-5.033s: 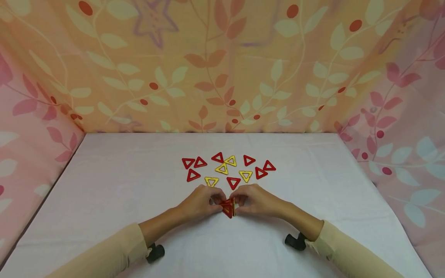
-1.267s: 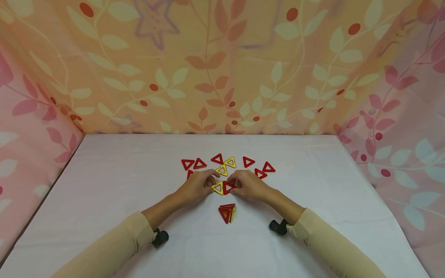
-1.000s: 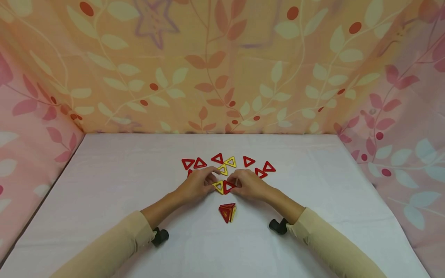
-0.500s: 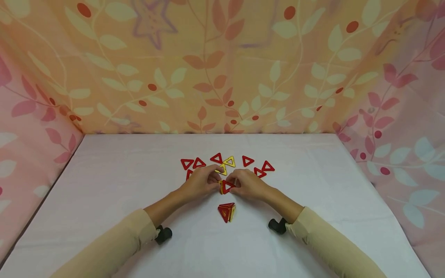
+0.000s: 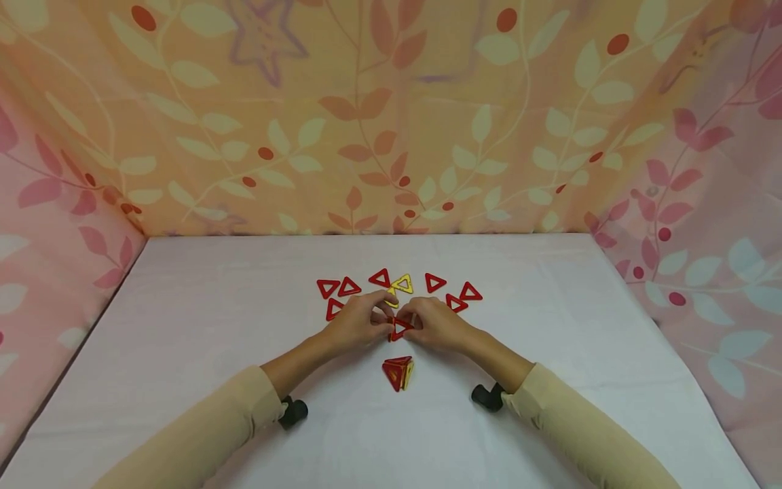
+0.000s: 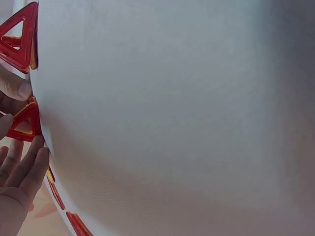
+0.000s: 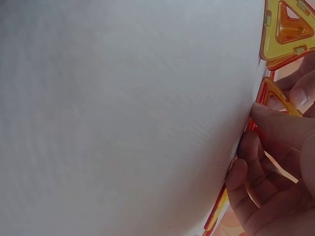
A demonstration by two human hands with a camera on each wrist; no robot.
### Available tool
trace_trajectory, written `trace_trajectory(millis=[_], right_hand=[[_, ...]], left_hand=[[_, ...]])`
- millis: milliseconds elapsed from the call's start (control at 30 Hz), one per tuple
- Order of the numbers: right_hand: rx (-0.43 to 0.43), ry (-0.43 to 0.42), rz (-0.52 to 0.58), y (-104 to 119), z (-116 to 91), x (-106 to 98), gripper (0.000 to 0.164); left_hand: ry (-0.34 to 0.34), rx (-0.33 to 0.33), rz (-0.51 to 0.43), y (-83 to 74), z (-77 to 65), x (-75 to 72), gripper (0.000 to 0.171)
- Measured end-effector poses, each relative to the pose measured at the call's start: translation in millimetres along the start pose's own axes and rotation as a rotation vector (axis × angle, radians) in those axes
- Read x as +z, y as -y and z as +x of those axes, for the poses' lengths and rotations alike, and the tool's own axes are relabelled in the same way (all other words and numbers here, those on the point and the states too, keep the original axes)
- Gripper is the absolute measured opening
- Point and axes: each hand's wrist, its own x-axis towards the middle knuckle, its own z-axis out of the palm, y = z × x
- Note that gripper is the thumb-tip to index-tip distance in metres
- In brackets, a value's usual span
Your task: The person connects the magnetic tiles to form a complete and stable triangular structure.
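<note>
In the head view, my right hand [image 5: 436, 326] pinches a flat red triangle tile [image 5: 400, 336], a frame with an open middle. Tipped up at its left edge is a second triangle tile, held in the fingers of my left hand [image 5: 360, 324]. From the left wrist this raised tile [image 6: 35, 120] looks red; from the right wrist it appears as a yellow frame [image 7: 279, 92]. Nearer to me stands a small red-and-yellow pyramid [image 5: 396, 375] of joined triangle tiles, untouched by either hand. A yellow tile [image 5: 394, 299] is partly hidden behind my left fingers.
Several loose red tiles lie in an arc behind my hands, among them a left one [image 5: 348, 286] and a right one [image 5: 470, 292]. One yellow tile [image 5: 403, 283] lies at the back. Printed curtains surround the white table [image 5: 214, 305].
Both hands have left the pyramid and moved farther back. My left hand has tipped the yellow tile from flat to upright against the red one; my right hand has stayed in place since.
</note>
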Motion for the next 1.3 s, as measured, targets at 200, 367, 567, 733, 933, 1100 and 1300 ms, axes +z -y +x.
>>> trace_trajectory(millis=[200, 367, 567, 733, 933, 1100, 1300], right_hand=[[-0.019, 0.014, 0.001, -2, -3, -2, 0.033], [-0.024, 0.016, 0.026, -9, -9, -14, 0.033], [0.041, -0.027, 0.019, -22, -12, -31, 0.036], [0.054, -0.024, 0.012, -30, -13, -36, 0.041], [0.085, -0.021, 0.025, -36, -13, -34, 0.042], [0.089, -0.025, -0.004, -35, -10, -30, 0.038], [0.083, -0.015, -0.028, -32, -6, -27, 0.034]], left_hand=[[0.011, -0.014, -0.014, 0.1, -0.2, 1.8, 0.041], [0.025, -0.017, -0.014, 0.1, 0.2, 2.6, 0.041], [0.029, -0.044, -0.012, -1.3, -1.5, 1.4, 0.042], [0.028, -0.040, -0.015, -0.8, -2.2, 1.2, 0.041], [0.033, -0.036, -0.014, 1.4, -1.3, 1.5, 0.042], [0.031, -0.043, -0.008, 0.9, -1.8, 0.4, 0.042], [0.028, -0.048, -0.009, 0.6, -2.5, -0.9, 0.043]])
